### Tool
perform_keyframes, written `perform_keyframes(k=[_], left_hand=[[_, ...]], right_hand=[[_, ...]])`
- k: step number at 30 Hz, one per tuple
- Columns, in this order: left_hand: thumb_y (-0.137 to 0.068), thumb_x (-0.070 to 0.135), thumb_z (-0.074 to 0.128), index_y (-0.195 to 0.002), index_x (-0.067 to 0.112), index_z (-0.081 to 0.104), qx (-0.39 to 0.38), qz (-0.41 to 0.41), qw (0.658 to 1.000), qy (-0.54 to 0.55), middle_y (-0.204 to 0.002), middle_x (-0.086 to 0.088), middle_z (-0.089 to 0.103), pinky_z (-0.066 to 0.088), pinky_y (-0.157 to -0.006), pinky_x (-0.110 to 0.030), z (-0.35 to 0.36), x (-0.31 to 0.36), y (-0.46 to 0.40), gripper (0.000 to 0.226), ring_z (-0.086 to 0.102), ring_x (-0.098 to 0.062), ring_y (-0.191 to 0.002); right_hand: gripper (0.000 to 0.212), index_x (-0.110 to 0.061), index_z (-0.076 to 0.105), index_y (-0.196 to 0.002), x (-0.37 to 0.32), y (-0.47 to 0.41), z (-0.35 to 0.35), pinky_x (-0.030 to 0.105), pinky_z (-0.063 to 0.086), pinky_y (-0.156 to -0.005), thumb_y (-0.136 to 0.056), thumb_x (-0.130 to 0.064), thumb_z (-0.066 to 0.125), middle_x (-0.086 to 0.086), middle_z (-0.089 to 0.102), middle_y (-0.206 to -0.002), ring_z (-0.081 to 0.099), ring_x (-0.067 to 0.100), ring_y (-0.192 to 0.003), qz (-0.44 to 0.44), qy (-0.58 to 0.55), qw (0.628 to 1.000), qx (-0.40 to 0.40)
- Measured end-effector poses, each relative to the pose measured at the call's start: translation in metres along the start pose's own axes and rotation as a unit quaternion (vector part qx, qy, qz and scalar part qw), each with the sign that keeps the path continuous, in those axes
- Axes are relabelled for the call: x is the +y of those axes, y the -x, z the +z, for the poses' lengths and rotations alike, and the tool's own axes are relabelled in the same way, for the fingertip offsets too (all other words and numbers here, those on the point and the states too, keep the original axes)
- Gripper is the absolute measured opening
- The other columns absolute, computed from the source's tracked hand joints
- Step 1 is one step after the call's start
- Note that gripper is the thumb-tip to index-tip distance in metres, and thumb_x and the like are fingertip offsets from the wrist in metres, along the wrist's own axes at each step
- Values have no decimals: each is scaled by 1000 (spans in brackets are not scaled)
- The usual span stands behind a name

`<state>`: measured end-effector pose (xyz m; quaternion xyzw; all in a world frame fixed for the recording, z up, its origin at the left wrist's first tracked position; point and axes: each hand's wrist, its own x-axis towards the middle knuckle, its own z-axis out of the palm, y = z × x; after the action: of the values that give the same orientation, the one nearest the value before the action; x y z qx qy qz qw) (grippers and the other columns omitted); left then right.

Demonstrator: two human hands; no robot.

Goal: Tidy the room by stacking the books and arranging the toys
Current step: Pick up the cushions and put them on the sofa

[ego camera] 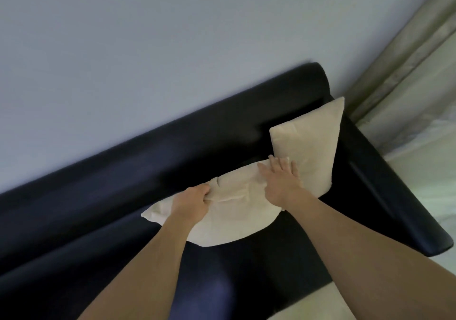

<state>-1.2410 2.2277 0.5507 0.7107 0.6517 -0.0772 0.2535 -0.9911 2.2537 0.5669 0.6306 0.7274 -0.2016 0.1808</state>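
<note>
Cream soft fabric makes the nearer cushion [229, 218], which lies bent on the smooth dark leather-like sofa [370, 196]. The left hand [191, 203] grips its wrinkled top edge; the right hand [280, 179] presses flat with straight fingers. A second cushion [308, 147] leans upright behind, touching it.

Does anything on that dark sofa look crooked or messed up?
Yes. The nearer cushion lies slumped and bunched where the left hand grips it, while the right hand presses flat on it. The other cushion stands upright in the sofa corner. Nothing looks damaged.
</note>
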Motion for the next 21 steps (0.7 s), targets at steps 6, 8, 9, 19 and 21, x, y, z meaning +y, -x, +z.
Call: perform_keyframes(k=[6, 8, 9, 19, 21], left_hand=[[-98, 30, 50, -102, 25, 55, -4, 14, 1000, 7, -87, 6, 62, 54, -74, -40, 5, -19, -35, 8, 61, -19, -80], [-97, 29, 49, -99, 27, 55, -19, 22, 999, -12, -83, 7, 62, 54, -74, -40, -1, -20, -41, 6, 61, -18, -77], [-96, 29, 49, -95, 28, 54, -21, 23, 999, -21, -80, 7, 61, 54, -74, -40, -3, -21, -41, 6, 61, -18, -75], [-99, 29, 46, -95, 23, 48, -46, -43, 996, -55, -81, 6, 52, 54, -76, -38, -7, -40, -58, 7, 56, -21, -81], [-101, 30, 46, -106, 20, 49, -54, -59, 995, -52, -87, 4, 52, 54, -76, -39, -4, -41, -56, 12, 57, -22, -89]], right_hand=[[93, -36, -14, -151, -2, -22, 26, 51, -7, -119, -91, -14, 54, 5, -42, -150, -28, 37, -143, 64, -82, 994, 25], [94, -36, -14, -151, -7, -27, 26, 50, 2, -121, -91, -11, 54, 0, -45, -148, -19, 36, -146, 83, -130, 988, 7], [95, -37, -14, -152, -10, -28, 24, 49, 8, -121, -92, -9, 54, -3, -46, -147, -15, 35, -148, 87, -155, 984, -8], [84, -33, 0, -155, -24, -70, -5, 38, 39, -108, -90, -5, 45, -15, -27, -157, 29, 26, -141, 26, -198, 973, -113], [85, -34, -2, -155, -29, -64, 5, 38, 39, -108, -90, -6, 46, -17, -27, -157, 29, 27, -141, 18, -211, 970, -122]])
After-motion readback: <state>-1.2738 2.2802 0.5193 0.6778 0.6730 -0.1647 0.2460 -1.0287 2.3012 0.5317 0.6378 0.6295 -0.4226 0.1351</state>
